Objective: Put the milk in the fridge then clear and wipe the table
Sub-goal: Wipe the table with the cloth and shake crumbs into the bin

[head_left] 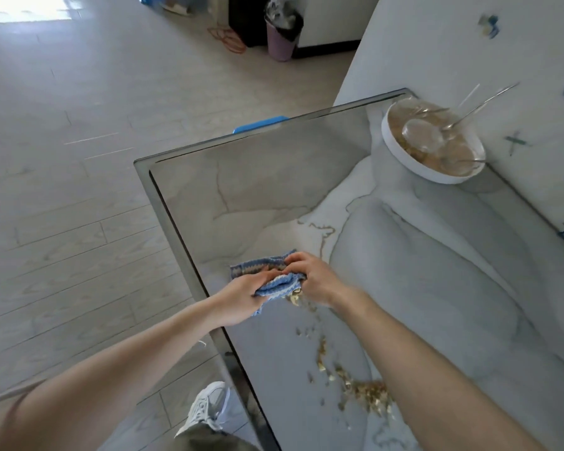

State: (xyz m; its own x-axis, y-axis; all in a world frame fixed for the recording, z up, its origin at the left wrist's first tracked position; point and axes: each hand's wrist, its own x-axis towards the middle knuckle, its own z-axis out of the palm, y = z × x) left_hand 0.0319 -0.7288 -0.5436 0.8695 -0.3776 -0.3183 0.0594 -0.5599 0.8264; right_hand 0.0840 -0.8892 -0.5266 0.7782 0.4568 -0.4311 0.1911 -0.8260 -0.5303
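— Where is the cloth [269,277]?

— On the counter [420,255], close to its left edge. It is blue, with a zigzag band, and bunched up between both hands.

— How do the hands hold it?

— The left hand [240,296] has its fingers curled round the cloth's near end, and a corner hangs out below the palm. The right hand [316,281] grips the right side, fingers bent down into the folds. The two sets of fingers nearly meet on top.

— And the mess?

— Golden crumbs [367,392] lie on the counter. A few sit right under the cloth, touching its lower edge. A thin trail runs toward the person from there and ends in a thicker pile just beside the right forearm.

— Anything else up there?

— A white bowl [401,154] at the far right corner, against the wall, well apart from the hands. A glass [420,135] lies tilted inside it, and a spoon handle [481,104] sticks out over the rim. What else is in the bowl I cannot tell.

— Below the counter?

— A pale plank floor [62,190] and one white shoe [209,408] beside the counter's near left edge.
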